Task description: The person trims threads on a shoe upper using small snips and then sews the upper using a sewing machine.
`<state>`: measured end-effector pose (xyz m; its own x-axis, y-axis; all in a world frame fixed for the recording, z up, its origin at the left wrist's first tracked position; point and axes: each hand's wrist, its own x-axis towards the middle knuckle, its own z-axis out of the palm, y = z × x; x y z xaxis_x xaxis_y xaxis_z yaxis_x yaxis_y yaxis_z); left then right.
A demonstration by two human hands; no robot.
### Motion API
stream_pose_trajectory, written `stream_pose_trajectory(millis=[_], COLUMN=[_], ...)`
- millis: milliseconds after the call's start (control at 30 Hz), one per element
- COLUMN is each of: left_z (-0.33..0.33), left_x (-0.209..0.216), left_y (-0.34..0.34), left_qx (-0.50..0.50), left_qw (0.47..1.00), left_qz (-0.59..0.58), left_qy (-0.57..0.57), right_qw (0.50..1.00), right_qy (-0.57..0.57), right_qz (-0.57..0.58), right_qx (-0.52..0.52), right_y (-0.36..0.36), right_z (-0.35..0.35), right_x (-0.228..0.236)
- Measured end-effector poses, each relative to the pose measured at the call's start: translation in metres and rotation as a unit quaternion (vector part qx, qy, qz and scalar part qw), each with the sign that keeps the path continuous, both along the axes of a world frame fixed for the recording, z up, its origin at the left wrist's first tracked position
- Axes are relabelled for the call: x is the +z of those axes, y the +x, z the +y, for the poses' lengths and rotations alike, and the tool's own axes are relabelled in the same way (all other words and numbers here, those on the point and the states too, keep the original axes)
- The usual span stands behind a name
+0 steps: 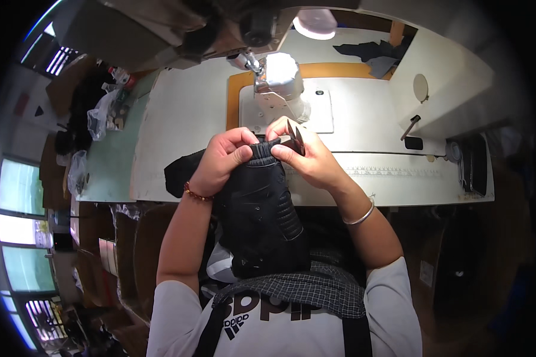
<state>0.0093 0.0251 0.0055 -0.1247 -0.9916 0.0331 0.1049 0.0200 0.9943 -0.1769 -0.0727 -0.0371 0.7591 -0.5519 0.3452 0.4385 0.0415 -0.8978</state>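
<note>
Both hands hold up a black fabric piece with a gathered elastic edge and a ribbed panel on its right side. My left hand pinches the left end of that edge between thumb and fingers. At its other end, my right hand grips the edge with the thumb in front. Dark thread snips sit in the right hand too, blades pointing up and away. The lower part of the piece hangs toward my lap. A black flap sticks out behind my left wrist; whether it belongs to the same piece I cannot tell.
Just beyond my hands rises a sewing machine's post, under the machine head. The white table carries a ruler strip along its near side. Dark scraps lie far right; plastic bags are at left.
</note>
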Motion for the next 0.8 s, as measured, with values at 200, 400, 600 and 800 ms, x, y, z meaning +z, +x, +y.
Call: stream_pose_trajectory(millis=[200,400,600,800], left_z=[-0.033,-0.050,-0.025,-0.014], left_x=[-0.012,0.002,0.002,0.014], left_y=[0.015,0.011,-0.026,-0.035], left_qx=[-0.032,-0.002,0.310,0.208], left_qw=[0.999,0.999,0.768,0.821], left_qz=[0.025,-0.022,-0.452,-0.416], left_qy=[-0.001,0.046,-0.331,-0.333], right_qw=[0.981,0.938,0.925,0.922], right_qy=[-0.028,-0.091,-0.112,-0.119], right_qz=[0.077,0.186,0.224,0.191], right_qx=[-0.179,-0.278,-0.285,-0.314], right_y=[-0.001,-0.001,-0.005,-0.009], right_z=[0.000,-0.014,-0.007,-0.005], right_x=[0.014,0.020,0.019,0.012])
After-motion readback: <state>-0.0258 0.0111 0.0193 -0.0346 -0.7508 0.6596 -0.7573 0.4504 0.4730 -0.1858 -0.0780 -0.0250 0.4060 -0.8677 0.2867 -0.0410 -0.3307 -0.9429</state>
